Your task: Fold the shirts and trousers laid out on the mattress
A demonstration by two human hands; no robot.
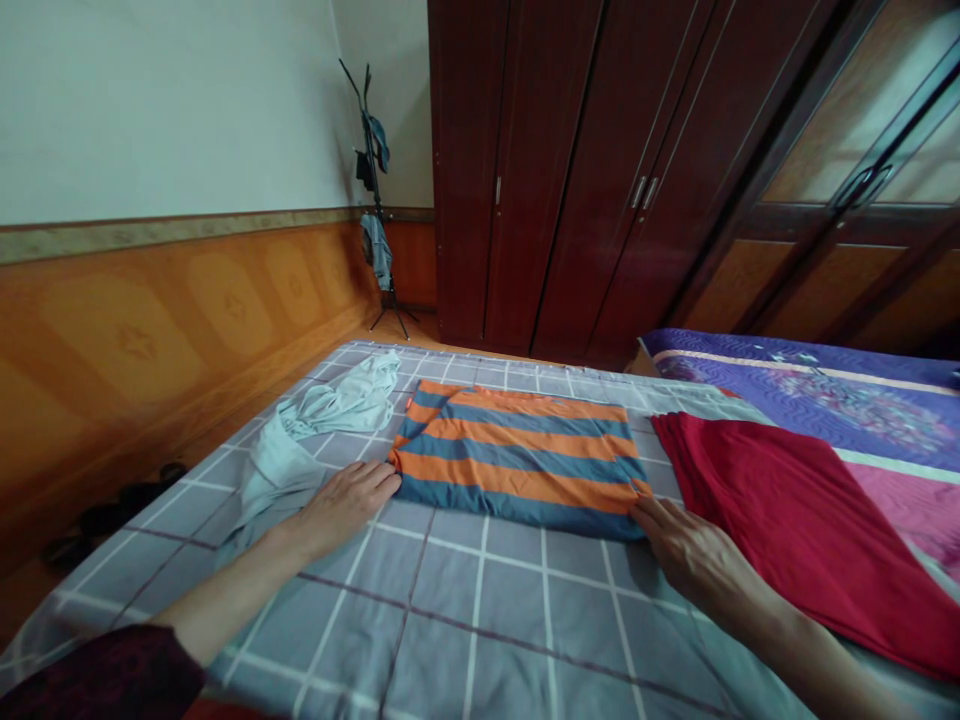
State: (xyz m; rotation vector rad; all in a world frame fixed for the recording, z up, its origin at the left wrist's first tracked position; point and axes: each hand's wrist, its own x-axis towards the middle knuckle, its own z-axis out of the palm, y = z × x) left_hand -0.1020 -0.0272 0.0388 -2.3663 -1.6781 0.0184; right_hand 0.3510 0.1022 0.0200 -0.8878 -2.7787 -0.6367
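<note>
An orange and grey striped shirt, folded into a rough rectangle, lies flat on the bed. At its near left corner, my left hand has its fingers closed on the edge of the cloth. My right hand pinches the near right corner, its fingertips partly hidden against the fabric. Left of the shirt is a crumpled pale grey-green garment. To the right, close beside my right hand and forearm, a red garment is spread out.
The grey bedsheet has white checks. A second bed with a purple floral cover adjoins on the right. Beyond the bed's far end stand a dark red wardrobe and a black coat stand. Dark shoes are on the floor at left.
</note>
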